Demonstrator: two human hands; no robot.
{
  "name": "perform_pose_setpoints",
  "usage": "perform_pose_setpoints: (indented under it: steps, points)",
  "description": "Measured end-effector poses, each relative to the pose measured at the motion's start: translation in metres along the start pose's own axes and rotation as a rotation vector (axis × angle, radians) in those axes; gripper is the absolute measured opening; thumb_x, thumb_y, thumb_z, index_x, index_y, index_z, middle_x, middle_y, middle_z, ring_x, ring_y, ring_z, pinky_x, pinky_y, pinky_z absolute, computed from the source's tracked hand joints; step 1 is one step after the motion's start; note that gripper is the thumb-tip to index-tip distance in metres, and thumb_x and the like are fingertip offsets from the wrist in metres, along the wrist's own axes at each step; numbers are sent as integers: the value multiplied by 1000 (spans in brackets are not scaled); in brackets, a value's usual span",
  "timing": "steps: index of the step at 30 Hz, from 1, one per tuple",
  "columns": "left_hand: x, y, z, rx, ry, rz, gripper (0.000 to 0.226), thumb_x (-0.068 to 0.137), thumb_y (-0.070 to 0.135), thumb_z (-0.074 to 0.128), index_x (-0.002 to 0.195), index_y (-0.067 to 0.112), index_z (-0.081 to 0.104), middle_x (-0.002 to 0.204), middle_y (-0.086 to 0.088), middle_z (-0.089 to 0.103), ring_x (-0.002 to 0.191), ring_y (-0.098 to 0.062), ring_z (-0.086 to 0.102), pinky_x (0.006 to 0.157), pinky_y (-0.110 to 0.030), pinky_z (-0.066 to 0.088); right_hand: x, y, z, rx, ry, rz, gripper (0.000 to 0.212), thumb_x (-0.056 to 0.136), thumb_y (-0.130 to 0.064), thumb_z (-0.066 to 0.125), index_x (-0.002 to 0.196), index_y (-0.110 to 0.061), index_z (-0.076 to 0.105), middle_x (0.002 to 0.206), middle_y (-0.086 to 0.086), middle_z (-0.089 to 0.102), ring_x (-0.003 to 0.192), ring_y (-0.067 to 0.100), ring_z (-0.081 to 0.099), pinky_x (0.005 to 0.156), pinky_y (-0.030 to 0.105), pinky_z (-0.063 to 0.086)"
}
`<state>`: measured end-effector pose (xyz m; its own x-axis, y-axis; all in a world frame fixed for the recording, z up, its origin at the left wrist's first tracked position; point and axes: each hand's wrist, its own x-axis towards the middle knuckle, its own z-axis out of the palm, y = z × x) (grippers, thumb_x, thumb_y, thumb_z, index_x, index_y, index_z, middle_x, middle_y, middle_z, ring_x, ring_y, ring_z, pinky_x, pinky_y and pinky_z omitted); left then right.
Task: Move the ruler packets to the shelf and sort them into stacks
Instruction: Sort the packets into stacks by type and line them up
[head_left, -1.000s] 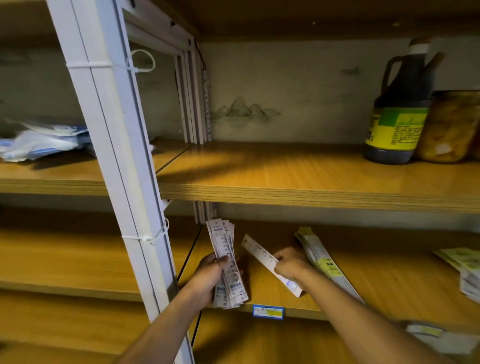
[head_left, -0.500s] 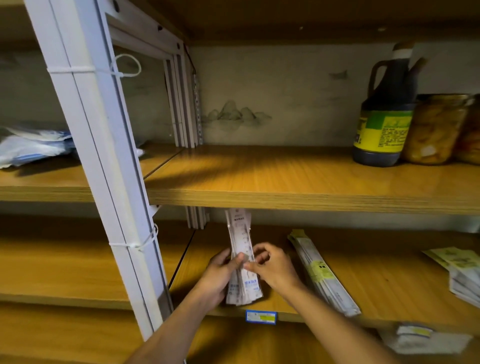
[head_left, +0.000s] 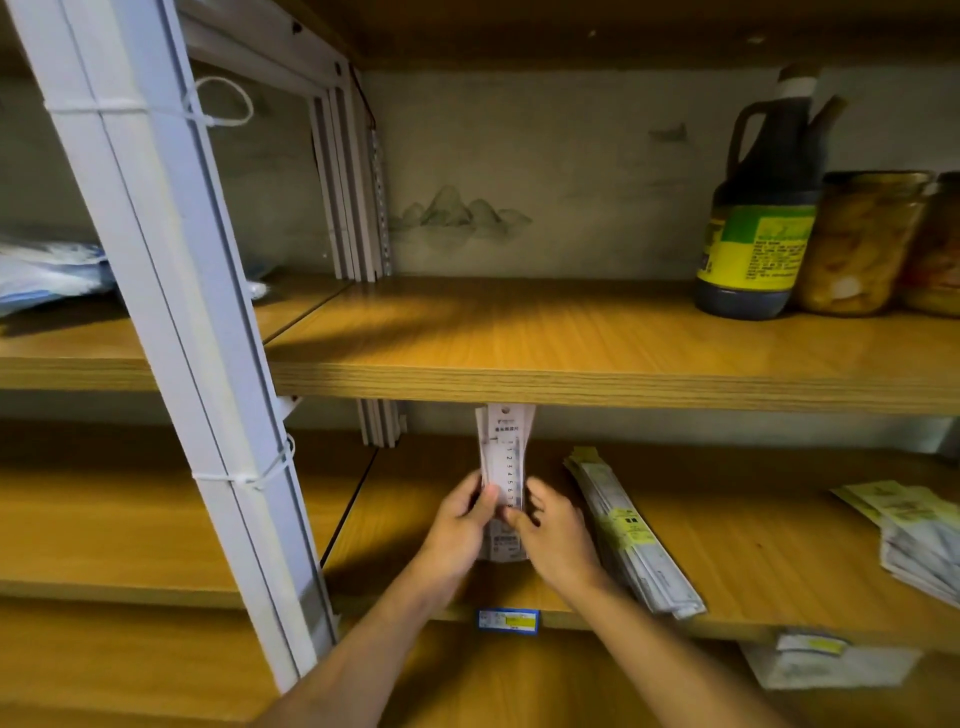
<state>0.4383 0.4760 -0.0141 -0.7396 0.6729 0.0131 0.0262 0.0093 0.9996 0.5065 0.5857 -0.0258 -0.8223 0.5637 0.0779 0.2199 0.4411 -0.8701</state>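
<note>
A bundle of white ruler packets (head_left: 505, 457) stands nearly upright over the lower wooden shelf (head_left: 727, 545), its top hidden behind the upper shelf's front edge. My left hand (head_left: 460, 525) grips the bundle's left side and my right hand (head_left: 553, 530) grips its right side. To the right, a stack of longer ruler packets with yellow labels (head_left: 628, 530) lies flat on the same shelf. Another pile of packets (head_left: 914, 540) lies at the far right.
A grey-white metal upright (head_left: 171, 322) bound with cable ties stands left of my hands. The upper shelf (head_left: 519, 338) carries a dark sauce bottle (head_left: 758, 208) and glass jars (head_left: 862, 244). Plastic-wrapped goods (head_left: 47, 275) lie far left. A price tag (head_left: 509, 620) sits on the shelf edge.
My right hand brought a single packet onto the bundle in my left hand. Both hands now hold the bundle together, turned upright and moved slightly right.
</note>
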Motion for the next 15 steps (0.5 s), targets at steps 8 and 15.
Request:
perform_pose_setpoints:
  steps: [8, 15]
  points:
    - [-5, -9, 8, 98, 92, 165, 43, 100, 11, 48, 140, 26, 41, 126, 8, 61, 113, -1, 61, 88, -28, 57, -1, 8, 9, -21, 144, -28, 56, 93, -27, 57, 143, -39, 35, 135, -6, 54, 119, 9, 55, 94, 34, 54]
    - [-10, -17, 13, 197, 46, 123, 44, 102, 18, 47, 142, 22, 32, 133, 9, 55, 124, -5, 51, 97, -17, 46, -14, 22, 21, -183, -50, 10, 37, 97, -22, 45, 131, -34, 37, 127, 1, 55, 111, 15, 58, 91, 36, 55]
